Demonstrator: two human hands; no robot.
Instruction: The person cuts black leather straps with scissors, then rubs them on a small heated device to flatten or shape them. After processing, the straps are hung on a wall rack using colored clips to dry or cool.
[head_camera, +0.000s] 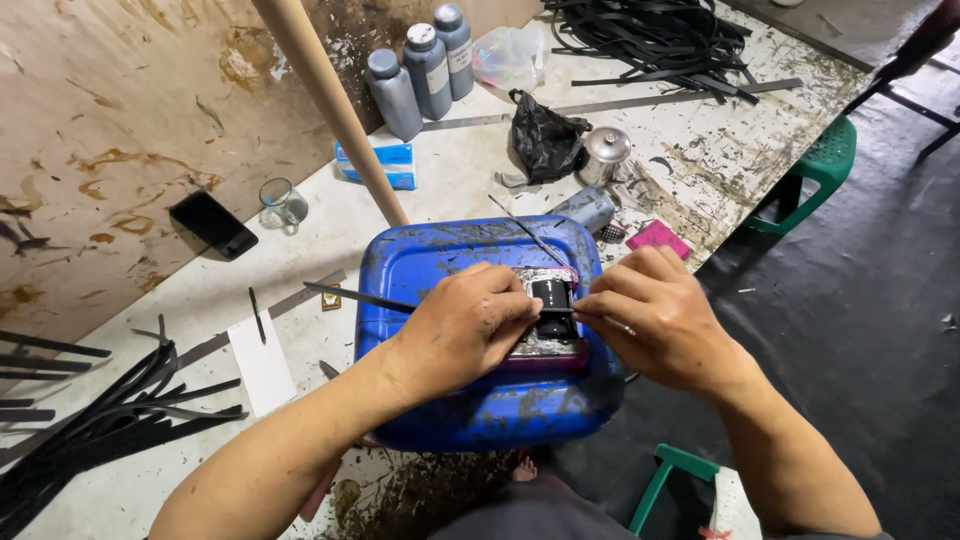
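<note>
Your left hand and right hand both pinch thin black strip – right over little black pot on blue drum. Phone far left of drum.

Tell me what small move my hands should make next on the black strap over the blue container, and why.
Probably draw the thin black strip further through: the left hand and right hand pinch it at the black block, with a long tail left.
</note>
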